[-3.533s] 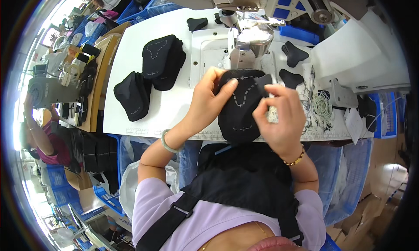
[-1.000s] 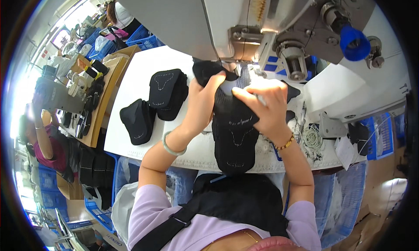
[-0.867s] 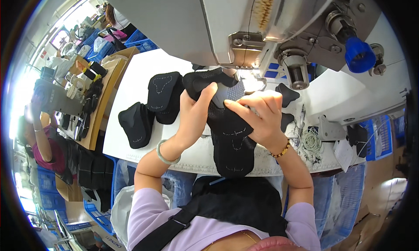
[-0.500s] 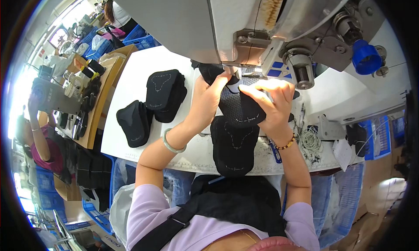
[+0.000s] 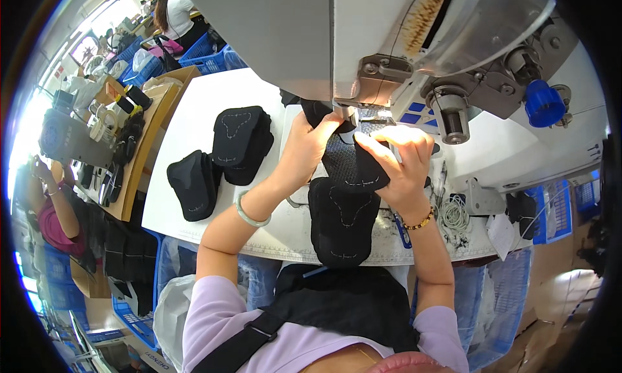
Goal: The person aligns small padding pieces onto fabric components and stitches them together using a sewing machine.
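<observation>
Beneath the head of a sewing machine (image 5: 364, 81), a black fabric piece (image 5: 350, 162) with a textured face and a pale dashed line is pinched between both my hands. My left hand (image 5: 304, 146) grips its left edge, thumb and fingers closed next to the machine's foot. On the other edge my right hand (image 5: 403, 165) is closed, thumb on top. A small light patch shows between the two thumbs. The needle point is hard to make out. Just below the held piece lies a stack of similar black pieces (image 5: 343, 224), marked with pale dashed lines.
Two more black stacks (image 5: 241, 143) (image 5: 192, 185) sit on the white table (image 5: 175, 130) to the left. Blue scissors or snips (image 5: 403, 232) and a coil of pale cord (image 5: 455, 212) lie at the right. Blue crates (image 5: 554, 208) flank the table. Co-workers are at far left and top left.
The whole view has shifted slightly, with the machine appearing farther right. Both hands keep their grip on the black fabric piece, close to where they were.
</observation>
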Action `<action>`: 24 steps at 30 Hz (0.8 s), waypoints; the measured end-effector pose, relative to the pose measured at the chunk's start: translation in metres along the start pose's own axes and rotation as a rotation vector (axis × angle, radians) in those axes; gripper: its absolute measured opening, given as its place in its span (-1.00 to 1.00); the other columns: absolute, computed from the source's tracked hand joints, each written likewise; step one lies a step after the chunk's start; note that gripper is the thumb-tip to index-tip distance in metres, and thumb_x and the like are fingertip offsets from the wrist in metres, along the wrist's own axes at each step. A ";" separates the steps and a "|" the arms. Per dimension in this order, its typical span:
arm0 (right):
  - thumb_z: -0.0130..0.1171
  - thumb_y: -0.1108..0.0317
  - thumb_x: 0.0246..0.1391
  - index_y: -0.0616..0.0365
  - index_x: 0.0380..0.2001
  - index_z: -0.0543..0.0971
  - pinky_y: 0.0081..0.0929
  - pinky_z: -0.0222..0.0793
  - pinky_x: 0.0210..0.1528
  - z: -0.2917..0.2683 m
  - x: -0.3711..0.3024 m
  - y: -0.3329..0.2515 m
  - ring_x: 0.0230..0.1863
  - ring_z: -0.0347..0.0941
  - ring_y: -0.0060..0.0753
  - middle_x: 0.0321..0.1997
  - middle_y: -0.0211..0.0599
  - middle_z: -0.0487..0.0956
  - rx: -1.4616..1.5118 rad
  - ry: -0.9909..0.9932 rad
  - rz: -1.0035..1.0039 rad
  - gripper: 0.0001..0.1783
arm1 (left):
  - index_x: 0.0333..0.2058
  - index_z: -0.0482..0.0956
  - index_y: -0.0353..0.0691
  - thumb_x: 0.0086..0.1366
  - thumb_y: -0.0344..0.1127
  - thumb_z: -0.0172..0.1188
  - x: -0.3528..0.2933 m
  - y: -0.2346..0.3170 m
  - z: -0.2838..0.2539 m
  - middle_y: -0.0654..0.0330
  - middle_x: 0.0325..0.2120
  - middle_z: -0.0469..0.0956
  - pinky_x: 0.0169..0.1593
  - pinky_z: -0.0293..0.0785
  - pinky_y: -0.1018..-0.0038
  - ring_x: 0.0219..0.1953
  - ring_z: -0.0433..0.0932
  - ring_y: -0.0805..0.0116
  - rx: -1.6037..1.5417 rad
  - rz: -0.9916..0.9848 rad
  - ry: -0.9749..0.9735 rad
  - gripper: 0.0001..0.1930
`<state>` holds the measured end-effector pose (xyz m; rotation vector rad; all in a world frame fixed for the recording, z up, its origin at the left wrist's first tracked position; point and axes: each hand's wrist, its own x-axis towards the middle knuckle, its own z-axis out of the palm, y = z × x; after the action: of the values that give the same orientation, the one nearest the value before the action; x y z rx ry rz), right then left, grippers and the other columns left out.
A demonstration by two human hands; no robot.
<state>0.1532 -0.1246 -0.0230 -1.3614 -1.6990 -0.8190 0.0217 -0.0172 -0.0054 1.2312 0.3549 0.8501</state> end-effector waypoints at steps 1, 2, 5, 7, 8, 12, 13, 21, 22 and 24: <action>0.27 0.18 -0.38 -0.03 -0.29 0.61 -0.40 0.13 -0.11 -0.001 -0.001 -0.001 -0.21 0.32 -0.39 -0.30 -0.48 0.45 -0.016 -0.011 -0.004 -0.58 | -0.28 0.50 -0.37 0.20 -0.41 0.00 -0.001 0.003 -0.001 0.25 -0.36 0.51 -0.20 0.33 0.60 -0.30 0.43 0.57 -0.003 0.003 0.003 -0.82; 0.26 0.20 -0.37 -0.02 -0.29 0.60 -0.39 0.14 -0.11 -0.001 -0.001 0.000 -0.21 0.32 -0.38 -0.30 -0.48 0.45 -0.032 -0.026 -0.003 -0.58 | -0.30 0.48 -0.36 0.20 -0.43 0.02 -0.001 0.007 -0.003 0.25 -0.39 0.51 -0.24 0.38 0.61 -0.33 0.46 0.56 0.021 -0.035 -0.028 -0.86; 0.24 0.27 -0.35 0.03 -0.30 0.59 -0.38 0.20 -0.13 0.003 -0.006 0.002 -0.21 0.34 -0.35 -0.30 -0.45 0.46 0.022 -0.006 -0.016 -0.62 | -0.29 0.46 -0.37 0.18 -0.45 0.06 -0.001 0.010 -0.009 0.23 -0.39 0.51 -0.26 0.43 0.64 -0.35 0.49 0.56 0.071 -0.092 -0.101 -0.86; 0.24 0.30 -0.36 0.05 -0.31 0.58 -0.37 0.22 -0.14 0.006 -0.010 0.009 -0.21 0.35 -0.33 -0.30 -0.43 0.47 0.064 0.017 -0.041 -0.63 | -0.27 0.46 -0.37 0.17 -0.46 0.07 -0.002 0.014 -0.006 0.22 -0.38 0.51 -0.26 0.42 0.66 -0.33 0.49 0.56 0.044 -0.096 -0.106 -0.84; 0.23 0.34 -0.36 0.07 -0.33 0.57 -0.37 0.24 -0.14 0.007 -0.010 0.010 -0.21 0.36 -0.32 -0.30 -0.42 0.48 0.110 0.044 -0.073 -0.64 | -0.25 0.46 -0.40 0.16 -0.47 0.08 0.000 0.012 -0.009 0.20 -0.37 0.52 -0.26 0.44 0.64 -0.33 0.50 0.54 0.032 -0.077 -0.127 -0.82; 0.24 0.35 -0.37 0.07 -0.32 0.56 -0.37 0.22 -0.15 0.001 -0.006 0.009 -0.23 0.37 -0.32 -0.31 -0.41 0.47 0.097 -0.014 -0.086 -0.63 | -0.23 0.45 -0.45 0.15 -0.50 0.07 0.002 0.013 -0.010 0.12 -0.33 0.53 -0.23 0.48 0.59 -0.31 0.53 0.48 -0.023 -0.106 -0.124 -0.80; 0.24 0.35 -0.37 0.07 -0.32 0.56 -0.37 0.22 -0.15 0.001 -0.004 0.009 -0.23 0.37 -0.32 -0.31 -0.41 0.47 0.093 -0.011 -0.083 -0.63 | -0.23 0.45 -0.45 0.15 -0.50 0.07 0.002 0.014 -0.010 0.12 -0.33 0.53 -0.23 0.48 0.59 -0.31 0.53 0.48 -0.021 -0.107 -0.129 -0.80; 0.26 0.25 -0.36 0.01 -0.29 0.59 -0.40 0.22 -0.18 -0.008 0.007 0.013 -0.24 0.33 -0.37 -0.34 -0.48 0.40 0.055 -0.114 -0.163 -0.60 | -0.27 0.46 -0.39 0.16 -0.48 0.05 -0.006 0.009 -0.006 0.20 -0.36 0.51 -0.24 0.43 0.59 -0.33 0.50 0.50 -0.007 -0.080 -0.107 -0.85; 0.25 0.25 -0.37 0.02 -0.31 0.60 -0.41 0.22 -0.19 -0.008 0.005 0.013 -0.24 0.32 -0.38 -0.34 -0.49 0.40 0.048 -0.113 -0.151 -0.61 | -0.28 0.47 -0.39 0.17 -0.47 0.06 -0.006 0.008 -0.005 0.20 -0.36 0.51 -0.25 0.42 0.60 -0.33 0.49 0.52 0.003 -0.078 -0.102 -0.85; 0.24 0.31 -0.44 -0.03 -0.26 0.58 -0.39 0.21 -0.17 -0.005 -0.001 0.008 -0.22 0.32 -0.45 -0.31 -0.52 0.40 0.074 -0.089 -0.096 -0.53 | -0.28 0.47 -0.39 0.17 -0.47 0.06 -0.006 0.009 -0.005 0.20 -0.36 0.51 -0.25 0.42 0.60 -0.33 0.49 0.52 -0.004 -0.089 -0.105 -0.85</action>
<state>0.1625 -0.1276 -0.0215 -1.2913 -1.8576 -0.7505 0.0112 -0.0176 0.0006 1.2425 0.3206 0.7066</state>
